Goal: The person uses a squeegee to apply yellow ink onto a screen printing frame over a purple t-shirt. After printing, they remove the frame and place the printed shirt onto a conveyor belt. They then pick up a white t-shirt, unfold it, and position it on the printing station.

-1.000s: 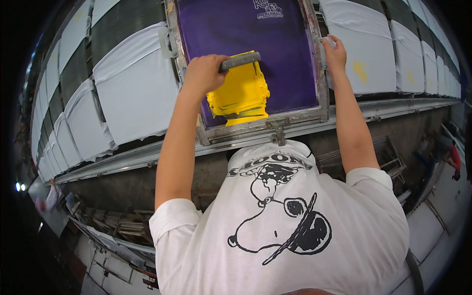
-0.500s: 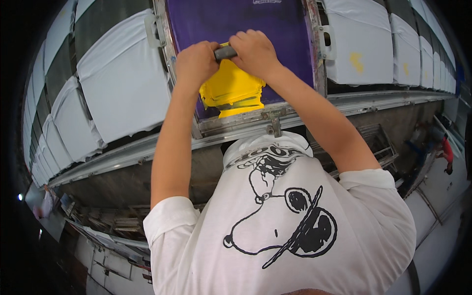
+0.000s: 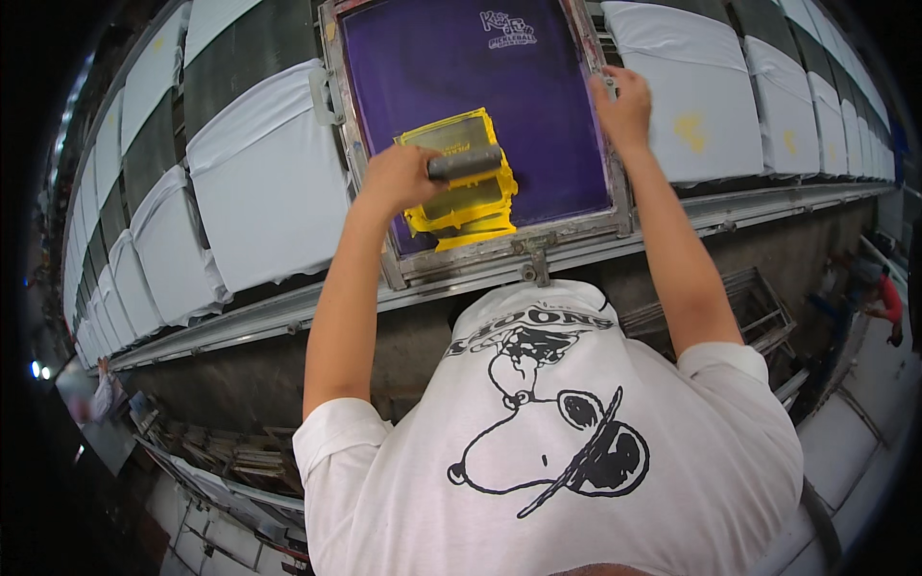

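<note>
A silk-screen printing frame (image 3: pixel 335 86) with purple mesh (image 3: pixel 547 125) lies in front of me. My left hand (image 3: pixel 396 180) is closed round one end of the grey handle of a squeegee (image 3: pixel 471 162), over the left part of the mesh. Yellow ink (image 3: pixel 485 228) lies around and below the handle, and a yellow-edged rectangle with a see-through middle shows above it. My right hand (image 3: pixel 626 110) is closed at the frame's right edge, fingers curled over the white side bracket there; they hide most of it.
White garments (image 3: pixel 264 182) on boards line both sides, some with yellow prints (image 3: pixel 690 132). A metal rail (image 3: pixel 298 322) runs along the near edge. Stacked frames (image 3: pixel 744 312) stand below it. A person in red (image 3: pixel 887 300) is far right.
My right hand has left the squeegee and moved right to the frame's edge. My left hand still holds the handle. The yellow-edged rectangle on the mesh now shows.
</note>
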The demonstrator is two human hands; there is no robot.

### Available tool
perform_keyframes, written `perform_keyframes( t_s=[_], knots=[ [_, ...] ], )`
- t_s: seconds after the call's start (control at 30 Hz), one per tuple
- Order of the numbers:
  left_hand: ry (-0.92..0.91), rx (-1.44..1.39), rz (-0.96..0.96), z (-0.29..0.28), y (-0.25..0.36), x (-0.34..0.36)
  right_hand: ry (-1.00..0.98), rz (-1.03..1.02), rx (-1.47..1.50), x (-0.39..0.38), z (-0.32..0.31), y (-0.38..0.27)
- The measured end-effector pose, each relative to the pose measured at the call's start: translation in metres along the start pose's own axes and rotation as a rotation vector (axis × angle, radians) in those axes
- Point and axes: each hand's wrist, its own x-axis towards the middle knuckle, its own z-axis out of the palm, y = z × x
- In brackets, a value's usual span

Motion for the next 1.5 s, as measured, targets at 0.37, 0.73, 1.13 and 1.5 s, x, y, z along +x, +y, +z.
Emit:
perform_keyframes(
  t_s=[0.37,0.73,1.13,1.5],
  knots=[
    [0.426,0.066,0.14,0.101,0.003,-0.062,-0.227,0.667,0.386,0.01,0.033,0.07],
    [0.437,-0.096,0.152,0.084,-0.04,-0.195,-0.113,0.415,0.36,0.001,0.068,0.023],
    [0.35,-0.028,0.061,0.052,-0.091,-0.159,-0.144,0.803,0.61,0.017,0.019,-0.123],
    [0.359,-0.262,0.09,0.1,-0.019,-0.081,-0.177,0.689,0.442,0.055,0.034,-0.024]
  ],
)
